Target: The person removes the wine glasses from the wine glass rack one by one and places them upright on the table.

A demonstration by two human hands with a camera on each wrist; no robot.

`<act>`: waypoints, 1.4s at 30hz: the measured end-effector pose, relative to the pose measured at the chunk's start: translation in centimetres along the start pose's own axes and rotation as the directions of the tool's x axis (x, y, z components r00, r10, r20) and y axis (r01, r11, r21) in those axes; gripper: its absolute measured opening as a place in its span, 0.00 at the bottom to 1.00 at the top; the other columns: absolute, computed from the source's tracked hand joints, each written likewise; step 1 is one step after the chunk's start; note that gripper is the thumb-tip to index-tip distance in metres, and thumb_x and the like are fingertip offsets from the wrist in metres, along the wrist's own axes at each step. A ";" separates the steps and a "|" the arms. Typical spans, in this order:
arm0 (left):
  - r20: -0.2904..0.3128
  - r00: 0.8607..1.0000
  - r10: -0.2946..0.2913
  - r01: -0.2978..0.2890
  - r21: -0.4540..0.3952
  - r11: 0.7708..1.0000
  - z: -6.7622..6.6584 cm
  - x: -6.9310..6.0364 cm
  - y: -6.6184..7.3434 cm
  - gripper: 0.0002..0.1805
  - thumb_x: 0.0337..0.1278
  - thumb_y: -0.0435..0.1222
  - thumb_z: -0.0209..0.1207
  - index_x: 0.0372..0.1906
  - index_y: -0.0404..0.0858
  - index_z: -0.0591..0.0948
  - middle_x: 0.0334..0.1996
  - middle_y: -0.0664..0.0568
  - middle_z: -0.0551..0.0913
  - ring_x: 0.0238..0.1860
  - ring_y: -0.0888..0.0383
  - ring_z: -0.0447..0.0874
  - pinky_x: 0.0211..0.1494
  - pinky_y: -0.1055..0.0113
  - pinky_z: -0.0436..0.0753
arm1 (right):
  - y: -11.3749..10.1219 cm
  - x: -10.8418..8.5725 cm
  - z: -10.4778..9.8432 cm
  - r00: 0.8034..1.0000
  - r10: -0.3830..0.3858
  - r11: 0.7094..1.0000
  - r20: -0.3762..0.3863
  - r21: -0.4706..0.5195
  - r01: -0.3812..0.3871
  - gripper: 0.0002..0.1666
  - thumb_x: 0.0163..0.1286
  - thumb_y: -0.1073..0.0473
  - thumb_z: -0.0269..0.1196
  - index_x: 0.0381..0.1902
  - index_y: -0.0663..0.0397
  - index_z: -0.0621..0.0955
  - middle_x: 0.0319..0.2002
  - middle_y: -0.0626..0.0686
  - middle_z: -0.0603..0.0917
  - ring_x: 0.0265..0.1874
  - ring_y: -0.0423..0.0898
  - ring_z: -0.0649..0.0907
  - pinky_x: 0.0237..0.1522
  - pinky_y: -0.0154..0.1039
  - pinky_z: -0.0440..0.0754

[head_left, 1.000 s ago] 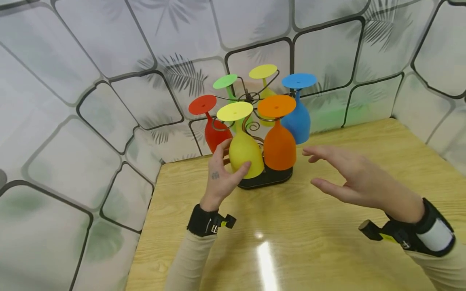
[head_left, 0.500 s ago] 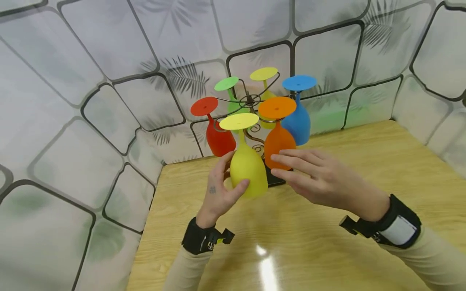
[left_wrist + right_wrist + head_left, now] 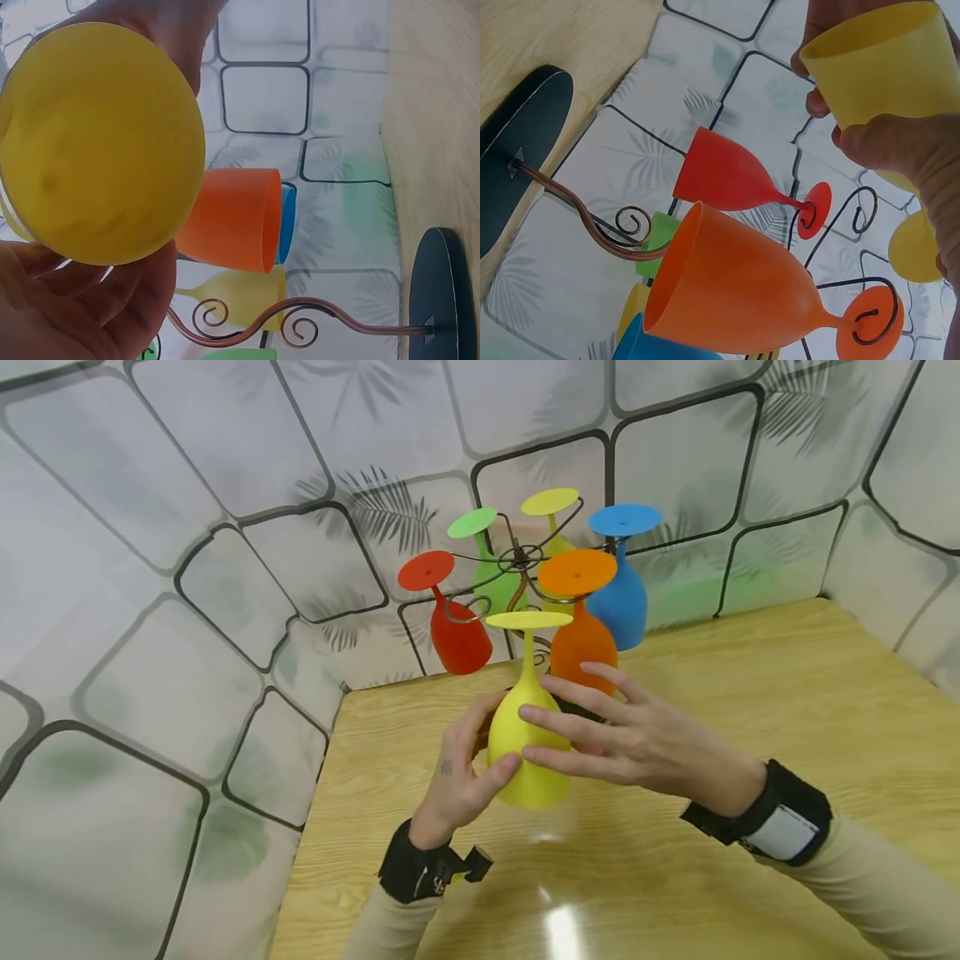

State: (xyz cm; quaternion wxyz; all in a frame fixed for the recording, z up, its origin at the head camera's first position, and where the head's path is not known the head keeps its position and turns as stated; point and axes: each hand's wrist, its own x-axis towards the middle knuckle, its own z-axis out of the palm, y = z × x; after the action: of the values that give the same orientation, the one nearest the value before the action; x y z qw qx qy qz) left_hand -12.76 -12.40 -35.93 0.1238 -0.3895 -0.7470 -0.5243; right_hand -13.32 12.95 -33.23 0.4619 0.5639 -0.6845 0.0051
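A yellow plastic goblet (image 3: 528, 727) hangs upside down in front of the rack, its foot at the top and its mouth facing the table. My left hand (image 3: 465, 772) grips the bowl from the left, thumb on the near side. From the right, my right hand (image 3: 630, 735) holds the same bowl, with spread fingers across its near side; its thumb shows against the bowl in the right wrist view. Just behind stand the wire rack's bare hook (image 3: 471, 610) and an orange goblet (image 3: 581, 643). The goblet's bowl (image 3: 101, 142) fills much of the left wrist view.
Hanging upside down on the metal rack (image 3: 520, 557) are red (image 3: 459, 639), green (image 3: 498, 581), blue (image 3: 621, 602) and another yellow goblet (image 3: 551, 502). The rack's dark base (image 3: 525, 142) stands on the wooden table (image 3: 750, 735), near the patterned wall (image 3: 675, 468).
The yellow goblet has come off its hook and moved toward me and lower, in my left hand. My right hand has come in from the right and taken hold of its bowl.
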 end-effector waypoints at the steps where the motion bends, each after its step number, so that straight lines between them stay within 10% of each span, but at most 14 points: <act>1: 0.005 1.000 -0.002 0.002 -0.009 1.000 0.0 -0.1 0.1 0.41 0.70 0.62 0.52 0.68 0.31 0.72 0.49 0.38 0.86 0.41 0.53 0.89 0.36 0.59 0.90 | 0.0 0.0 0.0 1.000 0.000 1.000 -0.006 0.005 0.000 0.33 0.82 0.69 0.45 0.80 0.42 0.61 0.71 0.53 0.74 0.68 0.58 0.75 0.61 0.61 0.74; 13: 0.118 0.993 -0.023 0.032 -0.077 0.997 0.8 -0.4 0.5 0.37 0.70 0.59 0.53 0.66 0.31 0.75 0.48 0.39 0.87 0.43 0.52 0.90 0.39 0.61 0.90 | -0.3 -0.6 -0.1 0.996 -0.013 1.000 0.089 0.023 0.011 0.27 0.84 0.65 0.40 0.76 0.43 0.64 0.71 0.56 0.75 0.68 0.61 0.75 0.65 0.58 0.74; 19: 0.109 0.993 -0.046 0.053 -0.057 0.997 0.3 -0.8 1.0 0.40 0.72 0.62 0.46 0.68 0.32 0.73 0.55 0.39 0.84 0.49 0.51 0.87 0.43 0.61 0.89 | -0.7 -0.3 -0.1 0.999 0.041 0.987 -0.005 0.155 -0.040 0.17 0.83 0.58 0.47 0.64 0.50 0.73 0.65 0.60 0.79 0.63 0.62 0.79 0.63 0.58 0.78; 28: 0.123 0.989 0.080 -0.064 -0.128 0.990 -0.4 -0.8 1.2 0.40 0.75 0.63 0.39 0.70 0.33 0.69 0.63 0.38 0.76 0.60 0.48 0.78 0.55 0.55 0.84 | -1.4 0.0 0.2 0.970 0.207 0.904 -0.130 0.405 -0.139 0.39 0.63 0.41 0.72 0.57 0.66 0.74 0.59 0.63 0.81 0.57 0.57 0.82 0.75 0.49 0.68; 36: 0.037 0.969 0.245 -0.236 -0.165 0.958 -0.2 -0.9 1.1 0.47 0.68 0.65 0.51 0.73 0.30 0.65 0.73 0.37 0.68 0.74 0.44 0.64 0.69 0.53 0.74 | -1.7 -0.9 1.2 0.927 0.364 0.734 -0.089 0.641 -0.226 0.50 0.57 0.40 0.76 0.58 0.77 0.71 0.58 0.67 0.80 0.55 0.55 0.82 0.71 0.34 0.71; 42: 0.079 0.952 0.296 -0.286 -0.121 0.951 -0.2 -0.5 1.1 0.56 0.52 0.59 0.70 0.76 0.30 0.61 0.75 0.38 0.66 0.74 0.42 0.66 0.70 0.50 0.74 | -2.5 -1.9 2.4 0.884 0.467 0.598 -0.028 0.746 -0.292 0.56 0.56 0.41 0.77 0.64 0.79 0.67 0.59 0.64 0.78 0.55 0.50 0.82 0.63 0.30 0.78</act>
State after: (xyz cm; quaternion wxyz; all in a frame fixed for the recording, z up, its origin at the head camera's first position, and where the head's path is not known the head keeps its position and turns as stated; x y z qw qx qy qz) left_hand -11.72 -12.63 -35.34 0.1426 -0.5263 -0.6570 -0.5207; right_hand -12.99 12.20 -37.14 0.2624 0.5350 -0.6745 0.4358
